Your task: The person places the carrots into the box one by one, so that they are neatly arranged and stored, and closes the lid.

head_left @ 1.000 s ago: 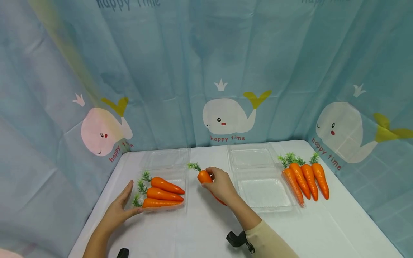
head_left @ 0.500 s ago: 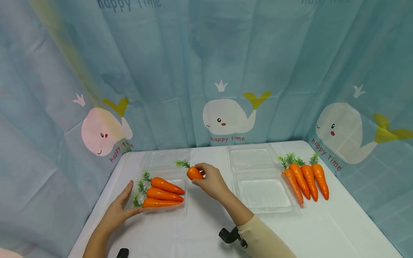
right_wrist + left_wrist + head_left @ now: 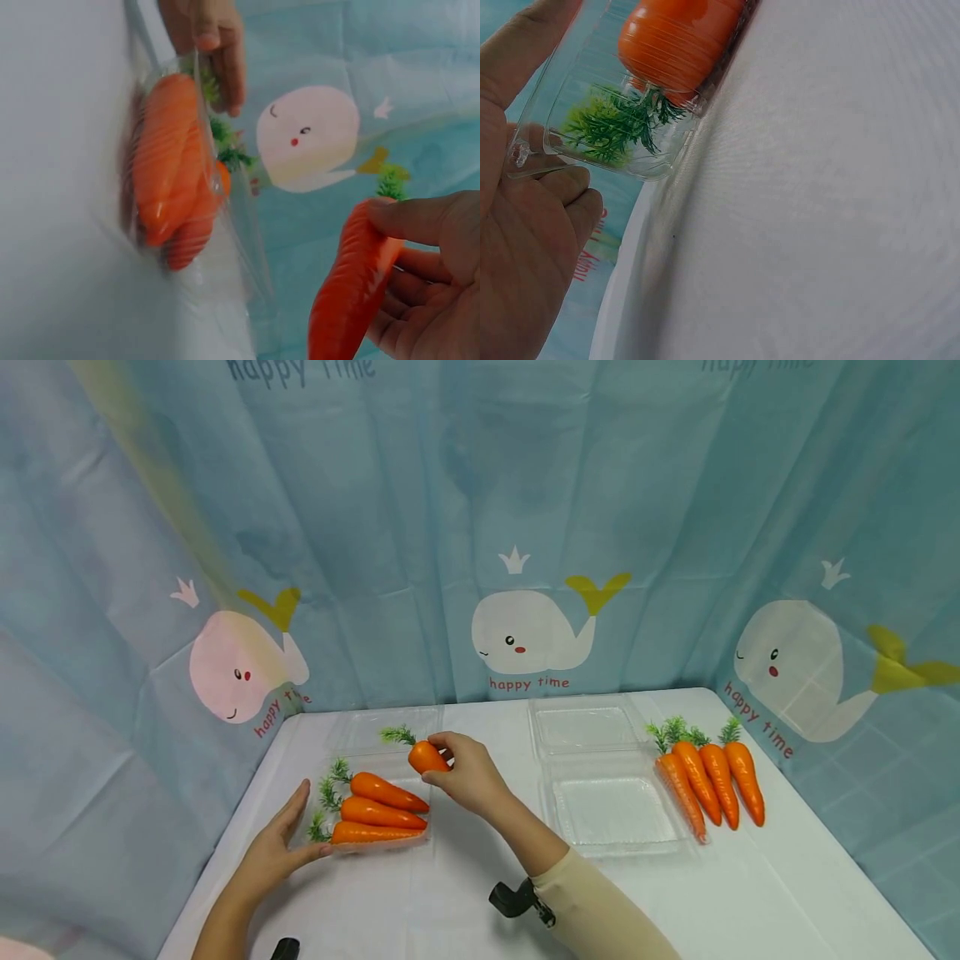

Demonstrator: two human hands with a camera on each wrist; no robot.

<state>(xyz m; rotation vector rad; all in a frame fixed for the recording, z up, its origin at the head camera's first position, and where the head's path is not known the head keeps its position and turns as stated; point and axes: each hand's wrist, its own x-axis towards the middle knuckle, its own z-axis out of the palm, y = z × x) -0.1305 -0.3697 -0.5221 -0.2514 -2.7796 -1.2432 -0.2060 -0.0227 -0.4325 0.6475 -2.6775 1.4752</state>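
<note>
In the head view my right hand (image 3: 468, 777) pinches a glossy orange carrot (image 3: 427, 757) with green leaves between thumb and fingers, lifted beside the left clear plastic box. Its tapered body shows as a carrot (image 3: 349, 289) in the right wrist view. Inside that lidded clear box (image 3: 431, 781) lie three carrots (image 3: 382, 811), leaves to the left. My left hand (image 3: 273, 852) is spread at the box's left front corner, the thumb touching its front wall and the fingers along the left side. Close up, the plastic wall (image 3: 536, 124) sits between thumb and fingers.
A second clear box (image 3: 618, 810) stands open on the right, its lid (image 3: 588, 727) folded back. Several carrots (image 3: 708, 781) lie in a row along its right side. A white-covered table (image 3: 780, 893) meets a blue whale-print curtain (image 3: 390, 635) at the back.
My right hand has carried the carrot leftward and slightly up, from between the two boxes to the left box's back right edge. The left hand has stayed in place.
</note>
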